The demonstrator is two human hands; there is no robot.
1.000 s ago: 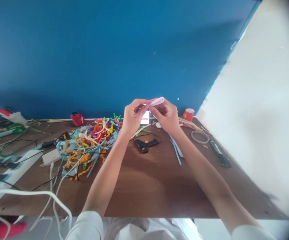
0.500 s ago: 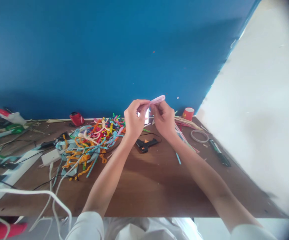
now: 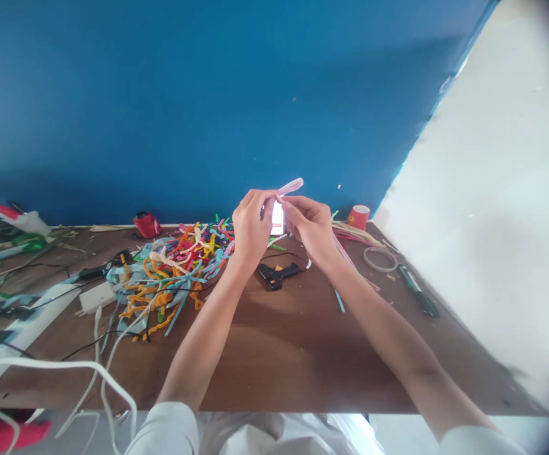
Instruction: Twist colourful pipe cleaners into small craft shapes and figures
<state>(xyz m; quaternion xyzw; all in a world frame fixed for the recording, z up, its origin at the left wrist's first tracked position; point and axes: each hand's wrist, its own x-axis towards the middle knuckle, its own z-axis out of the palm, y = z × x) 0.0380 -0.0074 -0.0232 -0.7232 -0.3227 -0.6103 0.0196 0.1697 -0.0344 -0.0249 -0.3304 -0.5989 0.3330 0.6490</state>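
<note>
A pale pink pipe cleaner (image 3: 291, 186), bent into a narrow loop, is held up above the desk in front of the blue wall. My left hand (image 3: 252, 222) pinches its lower end between thumb and fingers. My right hand (image 3: 311, 229) is closed at the same spot, its fingertips meeting the left ones on the pipe cleaner. A white end hangs just below the right hand. Behind the hands a lit phone screen (image 3: 277, 218) shows in the gap. Below them lies a black glue gun (image 3: 277, 276).
A tangled heap of coloured pipe cleaners (image 3: 174, 272) lies left, beside a white adapter (image 3: 97, 297) and a power strip (image 3: 32, 328) with cables. To the right are a red paper cup (image 3: 358, 217), a tape ring (image 3: 379, 258) and a dark green marker (image 3: 417, 291). A white wall bounds the right.
The pink loop has shifted slightly left and now rises from the left fingertips. My right hand's fingers have moved from behind the loop down to its base.
</note>
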